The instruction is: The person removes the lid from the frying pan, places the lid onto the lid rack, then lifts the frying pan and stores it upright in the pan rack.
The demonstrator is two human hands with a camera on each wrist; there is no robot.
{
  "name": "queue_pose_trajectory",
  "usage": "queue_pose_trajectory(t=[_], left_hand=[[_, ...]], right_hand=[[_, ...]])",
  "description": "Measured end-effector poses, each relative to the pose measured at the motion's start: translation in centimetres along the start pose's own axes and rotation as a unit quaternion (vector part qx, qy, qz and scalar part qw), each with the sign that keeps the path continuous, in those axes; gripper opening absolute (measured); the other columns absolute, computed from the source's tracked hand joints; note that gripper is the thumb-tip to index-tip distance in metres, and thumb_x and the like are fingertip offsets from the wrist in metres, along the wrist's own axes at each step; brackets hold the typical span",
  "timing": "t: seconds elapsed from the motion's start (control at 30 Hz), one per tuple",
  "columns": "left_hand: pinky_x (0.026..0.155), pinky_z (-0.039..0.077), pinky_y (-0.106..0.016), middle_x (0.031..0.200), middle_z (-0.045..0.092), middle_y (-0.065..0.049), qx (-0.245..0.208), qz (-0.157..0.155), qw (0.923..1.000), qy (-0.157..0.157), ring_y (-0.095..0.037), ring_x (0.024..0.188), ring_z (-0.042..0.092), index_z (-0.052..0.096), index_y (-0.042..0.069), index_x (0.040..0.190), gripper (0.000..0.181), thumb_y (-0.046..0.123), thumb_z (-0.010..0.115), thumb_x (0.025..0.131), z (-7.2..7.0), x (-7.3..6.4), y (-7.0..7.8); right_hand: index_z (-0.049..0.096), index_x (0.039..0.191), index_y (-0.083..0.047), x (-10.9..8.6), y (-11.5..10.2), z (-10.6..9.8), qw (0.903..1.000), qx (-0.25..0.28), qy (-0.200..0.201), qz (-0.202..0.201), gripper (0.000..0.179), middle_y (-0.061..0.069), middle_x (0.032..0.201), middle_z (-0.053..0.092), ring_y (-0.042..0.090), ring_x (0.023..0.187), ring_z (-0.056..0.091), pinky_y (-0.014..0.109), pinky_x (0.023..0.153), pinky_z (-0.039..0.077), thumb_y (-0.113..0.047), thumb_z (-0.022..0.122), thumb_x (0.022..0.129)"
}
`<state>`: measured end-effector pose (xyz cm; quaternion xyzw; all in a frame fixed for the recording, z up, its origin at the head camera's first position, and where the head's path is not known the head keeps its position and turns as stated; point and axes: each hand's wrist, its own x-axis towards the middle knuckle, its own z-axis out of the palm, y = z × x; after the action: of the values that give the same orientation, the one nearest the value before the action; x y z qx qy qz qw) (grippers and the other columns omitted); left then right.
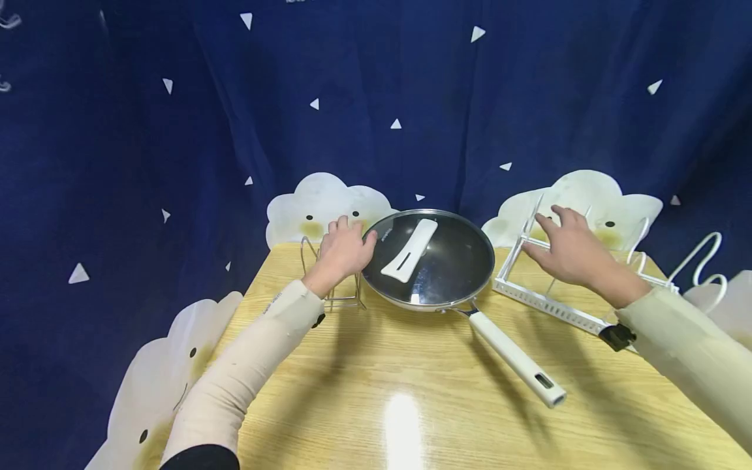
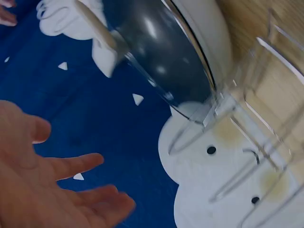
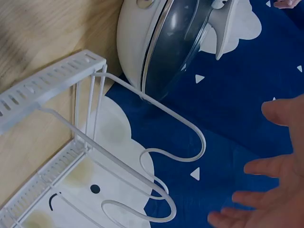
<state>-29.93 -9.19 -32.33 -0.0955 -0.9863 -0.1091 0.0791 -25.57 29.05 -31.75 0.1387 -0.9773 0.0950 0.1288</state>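
Observation:
A frying pan with a cream handle (image 1: 511, 356) stands on the table under a dark glass lid (image 1: 461, 264) that has a long white grip (image 1: 411, 251). My left hand (image 1: 343, 251) is raised over a silver wire rack (image 1: 346, 301) beside the pan's left rim. The left wrist view shows that hand's fingers (image 2: 71, 166) spread and holding nothing. To the pan's right is a white rack (image 1: 546, 303) with slotted bars and looped wires. My right hand (image 1: 572, 251) hovers over it; in the right wrist view its fingers (image 3: 270, 166) are apart, free of the rack.
The wooden table (image 1: 341, 391) extends toward me, with a bright reflection near its front. White cloud-shaped boards (image 1: 323, 202) edge the table at the back and left. A dark blue curtain (image 1: 376, 65) with small white triangles hangs behind.

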Motion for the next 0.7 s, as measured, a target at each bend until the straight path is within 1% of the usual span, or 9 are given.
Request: queue_pose_trajectory(t=[0.07,0.13,0.27,0.33,0.4,0.43,0.57,0.7], left_hand=[[0.091,0.041,-0.048,0.134,0.04,-0.019,-0.02,0.012,0.9997,0.004,-0.035,0.119,0.04,0.05,0.007,0.133,0.054,0.044,0.03,0.099,0.1,-0.1,0.5],[0.092,0.042,-0.046,0.132,0.044,-0.018,-0.043,0.02,0.9989,0.002,-0.033,0.117,0.043,0.05,0.006,0.132,0.053,0.043,0.03,0.1,0.3,-0.2,1.0],[0.089,0.045,-0.044,0.123,0.051,-0.015,-0.079,0.033,0.9963,-0.007,-0.03,0.11,0.051,0.053,0.005,0.129,0.051,0.042,0.034,0.099,1.2,-0.2,1.8],[0.086,0.046,-0.044,0.12,0.053,-0.015,-0.092,0.039,0.9949,-0.01,-0.03,0.107,0.053,0.053,0.004,0.127,0.05,0.041,0.036,0.099,1.8,-0.2,2.1],[0.088,0.046,-0.043,0.121,0.053,-0.016,-0.105,0.04,0.9935,-0.016,-0.031,0.109,0.053,0.053,0.002,0.127,0.05,0.041,0.037,0.099,2.5,-0.1,2.3],[0.091,0.044,-0.043,0.123,0.052,-0.017,-0.114,0.04,0.9925,-0.019,-0.032,0.112,0.052,0.052,0.001,0.128,0.051,0.04,0.037,0.099,2.9,-0.1,2.3],[0.097,0.041,-0.042,0.127,0.05,-0.021,-0.155,0.027,0.9868,-0.039,-0.033,0.116,0.05,0.049,-0.001,0.131,0.052,0.038,0.037,0.1,4.4,-0.1,2.5],[0.098,0.04,-0.042,0.126,0.052,-0.021,-0.194,0.013,0.9797,-0.05,-0.033,0.116,0.051,0.051,-0.001,0.129,0.049,0.036,0.038,0.1,5.6,-0.1,2.7]], right_hand=[[0.043,0.132,0.01,-0.4,-0.1,0.1,0.9999,0.009,0.01,-0.01,0.062,0.039,0.131,0.034,0.056,0.119,0.031,0.065,0.096,0.03,-0.036,0.054,0.093],[0.047,0.129,0.009,-0.8,-0.1,0.3,0.9993,0.018,0.019,-0.025,0.056,0.037,0.124,0.042,0.054,0.113,0.039,0.063,0.092,0.034,-0.033,0.056,0.092],[0.053,0.121,0.008,-1.6,-0.2,0.7,0.9981,0.024,0.018,-0.053,0.047,0.03,0.111,0.053,0.045,0.099,0.054,0.058,0.082,0.043,-0.027,0.06,0.09],[0.054,0.118,0.007,-2.1,-0.3,1.0,0.9977,0.025,0.008,-0.063,0.043,0.027,0.107,0.057,0.041,0.093,0.059,0.055,0.077,0.046,-0.025,0.061,0.09],[0.055,0.116,0.005,-2.7,-0.4,1.4,0.9973,0.023,-0.002,-0.069,0.04,0.024,0.104,0.06,0.036,0.087,0.062,0.052,0.072,0.049,-0.024,0.061,0.09],[0.055,0.115,0.005,-2.9,-0.5,1.6,0.9972,0.024,-0.009,-0.071,0.039,0.023,0.103,0.061,0.035,0.087,0.063,0.051,0.072,0.049,-0.024,0.061,0.09],[0.055,0.114,0.005,-4.2,-0.9,2.4,0.996,0.036,-0.039,-0.072,0.039,0.019,0.096,0.064,0.029,0.078,0.064,0.048,0.069,0.05,-0.025,0.061,0.09],[0.055,0.114,0.005,-5.4,-1.4,3.2,0.9934,0.061,-0.073,-0.064,0.04,0.01,0.089,0.065,0.021,0.072,0.063,0.043,0.064,0.051,-0.027,0.061,0.092]])
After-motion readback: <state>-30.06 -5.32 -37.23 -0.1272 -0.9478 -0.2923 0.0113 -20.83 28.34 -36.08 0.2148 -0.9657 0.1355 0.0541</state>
